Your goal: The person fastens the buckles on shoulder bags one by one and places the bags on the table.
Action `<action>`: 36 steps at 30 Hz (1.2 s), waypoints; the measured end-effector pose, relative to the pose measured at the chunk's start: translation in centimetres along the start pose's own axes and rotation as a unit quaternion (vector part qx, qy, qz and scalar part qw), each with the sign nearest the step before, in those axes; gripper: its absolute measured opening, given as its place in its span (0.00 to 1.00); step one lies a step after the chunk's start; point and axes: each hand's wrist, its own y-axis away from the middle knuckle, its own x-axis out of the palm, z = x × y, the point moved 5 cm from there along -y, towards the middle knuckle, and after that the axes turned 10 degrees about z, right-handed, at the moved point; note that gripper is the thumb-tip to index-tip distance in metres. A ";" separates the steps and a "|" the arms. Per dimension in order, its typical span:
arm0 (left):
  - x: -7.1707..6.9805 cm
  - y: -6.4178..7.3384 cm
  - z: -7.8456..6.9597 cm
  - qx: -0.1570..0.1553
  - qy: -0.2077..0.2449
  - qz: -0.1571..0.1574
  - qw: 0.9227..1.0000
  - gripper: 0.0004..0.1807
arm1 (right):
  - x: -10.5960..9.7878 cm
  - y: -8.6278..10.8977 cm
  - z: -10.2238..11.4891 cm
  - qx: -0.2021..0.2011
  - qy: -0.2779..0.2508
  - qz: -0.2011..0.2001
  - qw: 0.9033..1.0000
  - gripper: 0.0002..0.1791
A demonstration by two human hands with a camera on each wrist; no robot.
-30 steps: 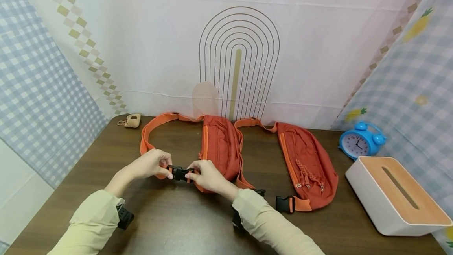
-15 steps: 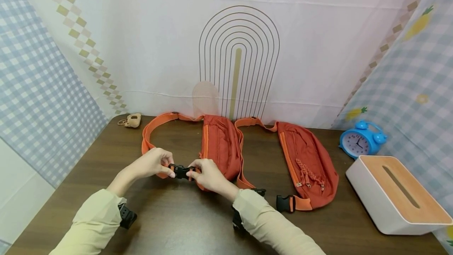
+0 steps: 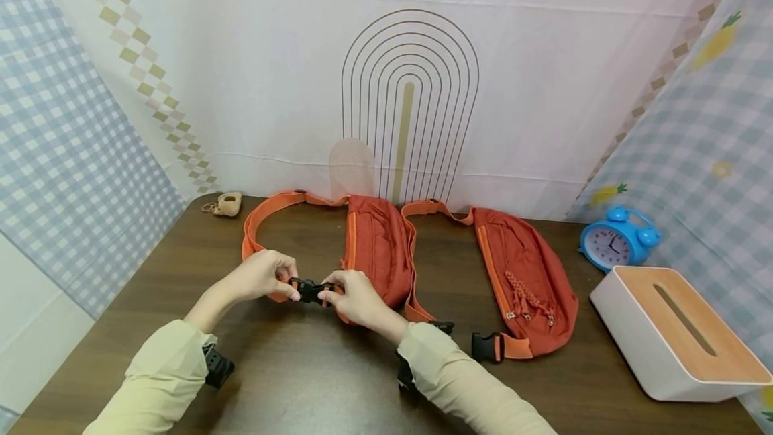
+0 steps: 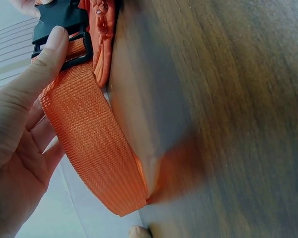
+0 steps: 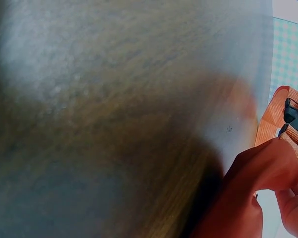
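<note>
A black side-release buckle [image 3: 310, 291] joins the orange strap [image 3: 252, 220] of a rust-red waist bag [image 3: 378, 247]; its two halves look fitted together. My left hand [image 3: 261, 276] pinches the buckle's left end between thumb and fingers, the thumb lying on the buckle [image 4: 59, 20] in the left wrist view. On the opposite end, my right hand [image 3: 359, 301] pinches the buckle and webbing beside the bag. The right wrist view catches only part of that hand at its right edge. Both hands hold the buckle just above the table.
To the right lies a second rust-red waist bag [image 3: 524, 280], its buckle half [image 3: 485, 348] unfastened. A blue alarm clock [image 3: 617, 240] and a tissue box [image 3: 682, 334] stand farther right. A small beige trinket [image 3: 227, 205] sits at the table's back left corner.
Both hands keep their grip on the buckle. They and the buckle have shifted only very slightly right; the bags have stayed put.
</note>
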 end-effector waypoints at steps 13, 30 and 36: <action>-0.1 0.2 0.2 -0.006 0.012 -0.002 1.000 0.12 | 0.1 -0.1 0.1 0.012 0.004 -0.013 1.000 0.05; 0.1 0.2 0.3 -0.003 0.044 0.004 0.999 0.13 | 0.1 0.0 0.2 0.027 0.006 -0.011 1.000 0.05; 0.1 0.2 0.4 -0.007 0.055 0.007 0.998 0.13 | 0.0 -0.1 0.3 0.024 0.010 -0.009 1.000 0.06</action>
